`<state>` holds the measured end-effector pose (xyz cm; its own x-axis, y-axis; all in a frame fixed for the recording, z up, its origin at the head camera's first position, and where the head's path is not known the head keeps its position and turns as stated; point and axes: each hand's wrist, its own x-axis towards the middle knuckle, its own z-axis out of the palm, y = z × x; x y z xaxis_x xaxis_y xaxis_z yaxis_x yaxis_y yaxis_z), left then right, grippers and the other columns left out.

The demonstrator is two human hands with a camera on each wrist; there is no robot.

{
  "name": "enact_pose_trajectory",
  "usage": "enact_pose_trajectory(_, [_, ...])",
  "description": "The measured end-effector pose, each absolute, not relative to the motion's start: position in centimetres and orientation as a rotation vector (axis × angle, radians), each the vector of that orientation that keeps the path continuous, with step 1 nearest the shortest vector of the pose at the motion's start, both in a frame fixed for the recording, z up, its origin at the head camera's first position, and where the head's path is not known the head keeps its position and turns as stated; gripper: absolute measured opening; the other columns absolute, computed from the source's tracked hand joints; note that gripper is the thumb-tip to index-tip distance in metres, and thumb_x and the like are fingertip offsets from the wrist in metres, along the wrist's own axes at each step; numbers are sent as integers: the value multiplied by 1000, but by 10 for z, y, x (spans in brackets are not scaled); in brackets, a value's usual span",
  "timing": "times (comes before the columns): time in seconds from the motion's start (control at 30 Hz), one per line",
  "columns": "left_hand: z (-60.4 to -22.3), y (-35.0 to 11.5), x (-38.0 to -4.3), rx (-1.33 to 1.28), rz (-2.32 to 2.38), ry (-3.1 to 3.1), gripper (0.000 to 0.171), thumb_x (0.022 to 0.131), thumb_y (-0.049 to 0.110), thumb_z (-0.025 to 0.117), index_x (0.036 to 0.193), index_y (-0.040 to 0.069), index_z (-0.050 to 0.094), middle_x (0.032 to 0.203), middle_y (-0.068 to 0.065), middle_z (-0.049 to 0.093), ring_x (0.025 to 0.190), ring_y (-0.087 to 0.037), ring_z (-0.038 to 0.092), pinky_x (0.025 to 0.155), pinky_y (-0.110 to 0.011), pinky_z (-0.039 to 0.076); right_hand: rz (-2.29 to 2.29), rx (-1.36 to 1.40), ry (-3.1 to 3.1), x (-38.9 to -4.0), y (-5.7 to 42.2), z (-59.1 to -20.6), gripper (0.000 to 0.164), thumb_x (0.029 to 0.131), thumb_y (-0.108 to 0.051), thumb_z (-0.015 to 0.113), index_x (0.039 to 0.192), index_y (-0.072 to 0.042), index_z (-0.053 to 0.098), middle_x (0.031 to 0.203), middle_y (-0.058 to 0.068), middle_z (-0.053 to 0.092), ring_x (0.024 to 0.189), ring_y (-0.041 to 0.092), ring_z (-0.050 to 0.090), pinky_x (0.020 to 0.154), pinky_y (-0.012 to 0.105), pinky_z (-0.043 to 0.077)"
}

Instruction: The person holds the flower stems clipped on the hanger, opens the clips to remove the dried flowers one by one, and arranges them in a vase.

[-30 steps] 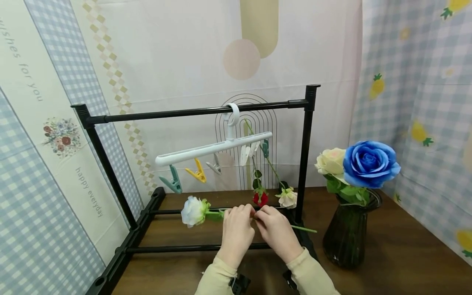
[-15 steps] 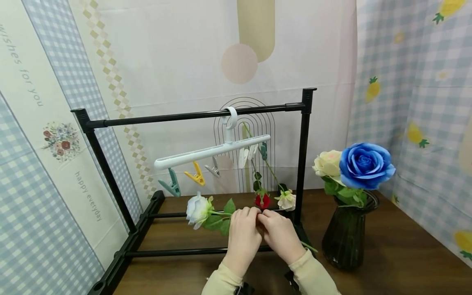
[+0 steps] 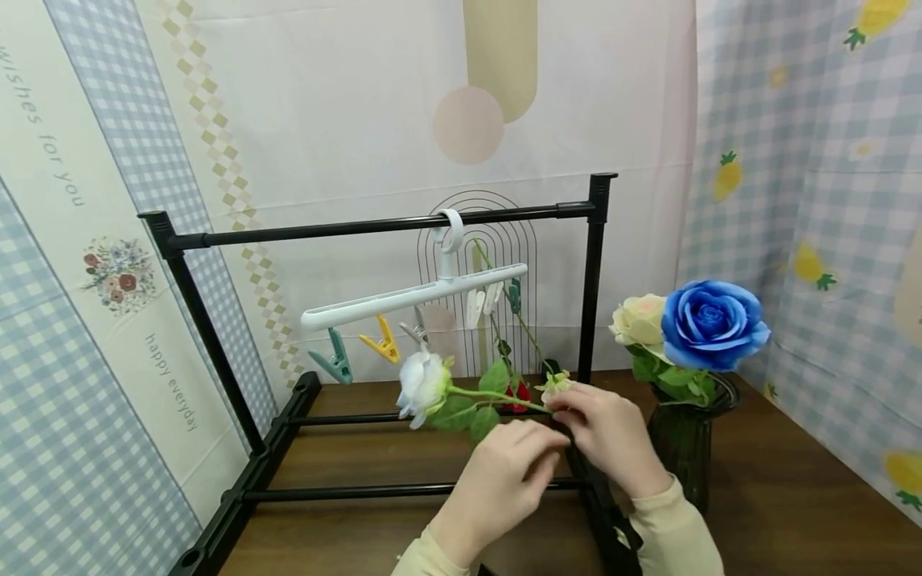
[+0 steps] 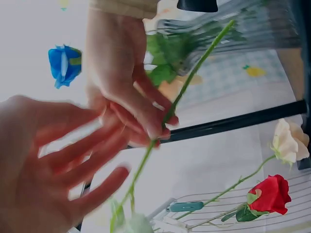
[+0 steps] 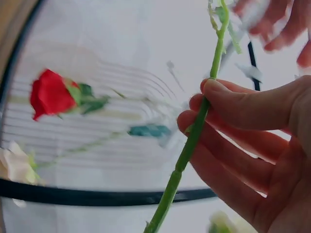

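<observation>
A pale blue-white artificial rose [image 3: 422, 388] lies nearly level in front of the rack, its bloom to the left. My right hand [image 3: 612, 436] pinches its green stem [image 5: 187, 150] between thumb and fingertips. Just left of it and lower, my left hand [image 3: 507, 472] is off the stem; the left wrist view shows its fingers loosely spread and holding nothing. Behind hangs a white hanger [image 3: 418, 296] with a teal clip [image 3: 334, 358], a yellow clip [image 3: 383, 340] and a grey clip [image 3: 416, 328] on its left half. From its right end a red rose [image 4: 269, 194] and a cream rose [image 4: 291, 141] hang head down.
A black rack [image 3: 346, 230] carries the hanger on its top bar; its lower bars cross the brown table [image 3: 346, 536]. At right stands a dark glass vase [image 3: 684, 448] holding a blue rose [image 3: 713, 324] and another cream rose [image 3: 639, 326]. Patterned cloth hangs behind.
Both hands were together on the stem; now the left has let go and they are apart. The right hand has moved right, and the bloom has shifted right and up.
</observation>
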<state>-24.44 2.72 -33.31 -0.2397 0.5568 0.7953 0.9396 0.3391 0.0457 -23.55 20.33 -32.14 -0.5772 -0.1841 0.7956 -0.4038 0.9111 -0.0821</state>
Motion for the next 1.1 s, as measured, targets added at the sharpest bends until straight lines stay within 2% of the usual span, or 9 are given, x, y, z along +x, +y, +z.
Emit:
enact_pose_trajectory(0.13, [-335, 28, -242, -1538, -476, -1945, 10, 90, 19, 69, 99, 21, 72, 94, 12, 69, 86, -1, 63, 75, -16, 44, 367, 383, -2145, -223, 219, -308, 22, 69, 1, 82, 83, -15, 74, 80, -4, 72, 65, 10, 64, 57, 28, 50])
enact_pose_trajectory(0.2, [-338, 32, -241, -1609, -392, -1996, 10, 92, 23, 66, 100, 23, 72, 94, 14, 69, 87, 0, 63, 79, -15, 45, 404, 376, -2109, -216, 226, -301, 24, 68, 2, 82, 85, -14, 74, 81, -4, 72, 64, 8, 63, 58, 22, 48])
enact_pose_trajectory(0.3, [-342, 39, -241, -1693, -312, -2106, 13, 96, 26, 61, 104, 25, 71, 97, 15, 69, 90, 2, 63, 84, -15, 46, 452, 390, -2033, -206, 233, -293, 25, 67, 5, 82, 86, -10, 75, 81, -2, 73, 64, 7, 63, 61, 14, 47])
enact_pose_trajectory(0.43, [-345, 58, -243, -1731, -281, -2201, 16, 97, 28, 58, 109, 26, 69, 100, 15, 69, 91, 4, 62, 81, -13, 45, 450, 383, -1932, -198, 243, -277, 26, 66, 8, 82, 86, -8, 75, 78, 1, 74, 65, 6, 65, 63, 9, 46])
enact_pose_trajectory(0.6, [-345, 85, -249, -1707, -464, -2266, 21, 97, 25, 59, 116, 24, 68, 97, 11, 68, 81, 4, 61, 70, -8, 43, 504, 352, -1844, -194, 254, -253, 22, 68, 11, 80, 84, -3, 75, 77, 9, 74, 78, -19, 55, 66, 2, 44])
enact_pose_trajectory(0.67, [-345, 95, -253, -1687, -545, -2310, 24, 97, 24, 59, 119, 24, 68, 98, 10, 68, 75, 6, 57, 64, -7, 41, 549, 343, -1820, -194, 256, -245, 21, 70, 12, 78, 86, -1, 75, 80, 13, 74, 83, -26, 50, 69, -1, 43])
enact_pose_trajectory(0.83, [-346, 122, -260, -1569, -636, -2460, 30, 95, 29, 62, 125, 26, 65, 93, 10, 66, 71, 3, 53, 59, -10, 39, 576, 308, -1797, -196, 260, -231, 19, 75, 12, 74, 91, 2, 74, 86, 18, 73, 86, -28, 50, 70, -2, 41])
enact_pose_trajectory(0.97, [-349, 141, -263, -1347, -608, -2563, 34, 93, 37, 64, 125, 24, 64, 101, 9, 70, 83, -4, 63, 69, -19, 47, 571, 284, -1788, -194, 261, -226, 18, 77, 9, 74, 92, 0, 75, 88, 17, 74, 85, -25, 52, 71, -2, 41])
enact_pose_trajectory(1.1, [-360, 156, -268, -1124, -576, -2671, 45, 89, 46, 65, 125, 20, 63, 110, 4, 72, 95, -14, 68, 82, -34, 53, 570, 280, -1764, -191, 260, -223, 17, 77, 8, 75, 92, -1, 75, 87, 16, 74, 85, -24, 53, 72, -2, 41])
